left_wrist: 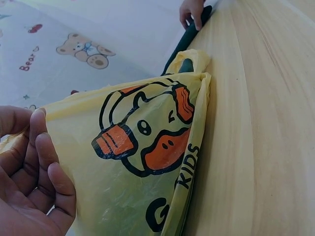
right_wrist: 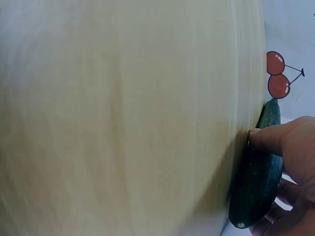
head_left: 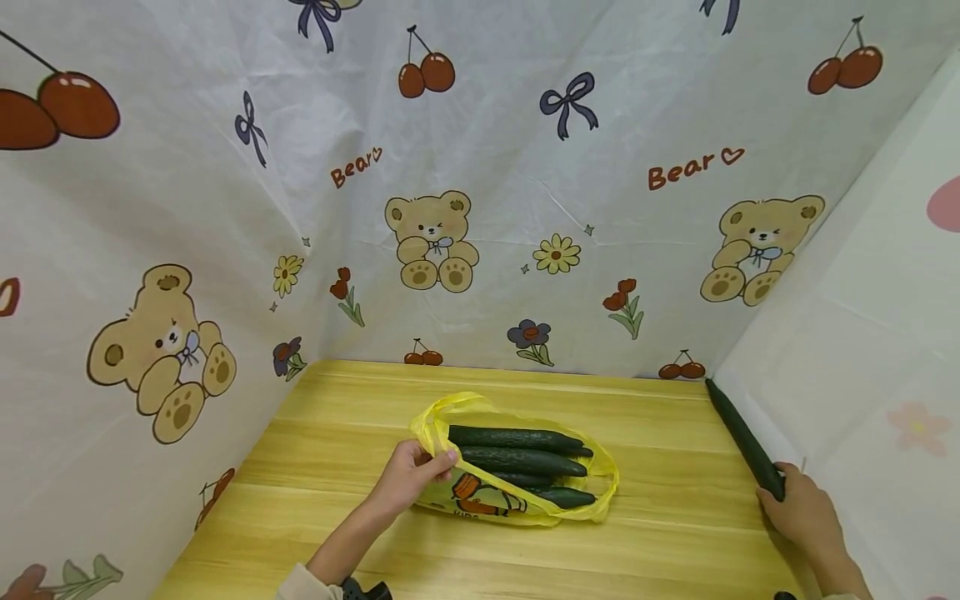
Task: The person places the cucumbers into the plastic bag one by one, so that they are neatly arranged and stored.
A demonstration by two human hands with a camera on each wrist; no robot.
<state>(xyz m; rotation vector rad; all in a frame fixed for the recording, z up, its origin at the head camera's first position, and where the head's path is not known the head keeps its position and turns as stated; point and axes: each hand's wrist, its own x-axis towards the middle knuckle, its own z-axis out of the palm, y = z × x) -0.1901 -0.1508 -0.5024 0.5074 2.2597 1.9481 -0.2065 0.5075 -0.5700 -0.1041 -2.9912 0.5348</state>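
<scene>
A yellow plastic bag [head_left: 517, 515] printed with a cartoon duck lies with its mouth open near the middle of the table. Inside it several dark green cucumbers [head_left: 517, 461] lie side by side. My left hand [head_left: 415, 477] pinches the bag's rim at its left end; in the left wrist view the duck print faces the camera. At the table's right edge my right hand [head_left: 806, 510] grips the near end of a single cucumber [head_left: 742, 433]. That cucumber's far tip points at the back right corner, and in the right wrist view the thumb [right_wrist: 270, 137] lies across it.
The wood-grain table [head_left: 660, 467] is bordered by a white patterned sheet [head_left: 495, 150] at the back and left, printed with bears and cherries. On the right rises a paler sheet [head_left: 847, 367] with pink prints, close beside the right hand.
</scene>
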